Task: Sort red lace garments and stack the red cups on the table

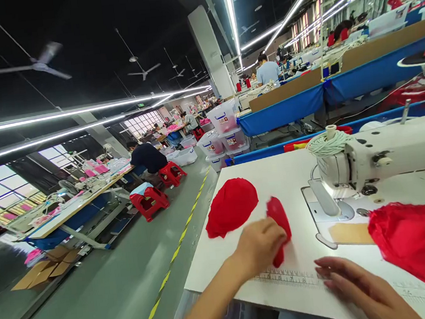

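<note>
My left hand (257,248) grips a small, narrow piece of red fabric (279,216) above the white table, its fingers closed on it. Left of it, a larger rounded piece of red fabric (232,205) lies flat. My right hand (362,285) hovers near the table's front edge by the printed ruler (295,278); its fingers are apart and nothing shows in them. Beyond it stands a white sewing machine (385,155) with a coil of pale cord on its head. A bunched heap of red fabric (419,245) rests to the right of the needle area.
Stacked clear plastic bins (222,133) stand past the table's far end. On the left runs an aisle with yellow-black floor tape (179,243), red stools (151,201) and a seated person (148,158). Blue cloth troughs (287,117) edge the neighbouring workstations.
</note>
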Tool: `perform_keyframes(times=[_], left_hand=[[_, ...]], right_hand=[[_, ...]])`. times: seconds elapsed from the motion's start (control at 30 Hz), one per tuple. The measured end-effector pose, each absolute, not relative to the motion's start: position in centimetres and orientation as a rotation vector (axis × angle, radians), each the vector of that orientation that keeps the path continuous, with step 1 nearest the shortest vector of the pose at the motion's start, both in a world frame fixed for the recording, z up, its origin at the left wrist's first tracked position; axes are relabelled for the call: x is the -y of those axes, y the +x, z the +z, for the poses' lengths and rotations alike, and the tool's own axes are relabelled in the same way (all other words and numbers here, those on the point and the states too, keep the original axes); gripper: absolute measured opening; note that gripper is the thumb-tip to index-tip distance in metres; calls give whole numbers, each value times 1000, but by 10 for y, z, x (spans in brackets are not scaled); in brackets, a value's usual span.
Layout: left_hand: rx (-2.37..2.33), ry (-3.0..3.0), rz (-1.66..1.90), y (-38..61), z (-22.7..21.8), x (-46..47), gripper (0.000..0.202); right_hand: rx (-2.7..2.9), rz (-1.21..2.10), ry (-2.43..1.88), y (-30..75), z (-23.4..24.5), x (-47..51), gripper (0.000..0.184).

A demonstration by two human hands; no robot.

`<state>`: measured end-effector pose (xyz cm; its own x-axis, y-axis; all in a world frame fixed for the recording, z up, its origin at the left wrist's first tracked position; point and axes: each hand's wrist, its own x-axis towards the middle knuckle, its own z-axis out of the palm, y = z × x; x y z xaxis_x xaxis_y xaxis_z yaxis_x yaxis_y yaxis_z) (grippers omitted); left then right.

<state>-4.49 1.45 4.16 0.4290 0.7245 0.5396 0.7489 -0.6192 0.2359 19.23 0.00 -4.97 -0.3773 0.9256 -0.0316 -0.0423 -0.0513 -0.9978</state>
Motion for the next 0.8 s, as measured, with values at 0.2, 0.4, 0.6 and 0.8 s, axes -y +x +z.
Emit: perform_keyframes(times=[0.2, 0.4, 0.6, 0.8], left_hand=[[2128, -2553, -530, -26, 15, -1, 15], [2320, -2479, -330, -7, 20, -21, 15], [2294, -2612, -256, 0, 26, -15, 10], [1957, -3279, -1026, -5, 63, -2, 20]], right_hand=[[1284, 1372, -1164, 200, -37, -15, 50], [1251, 1340, -1131, 189, -26, -12, 50], [1270, 1368, -1165, 200, -33, -15, 51], [1146, 1562, -1004, 203, -40, -22, 54]])
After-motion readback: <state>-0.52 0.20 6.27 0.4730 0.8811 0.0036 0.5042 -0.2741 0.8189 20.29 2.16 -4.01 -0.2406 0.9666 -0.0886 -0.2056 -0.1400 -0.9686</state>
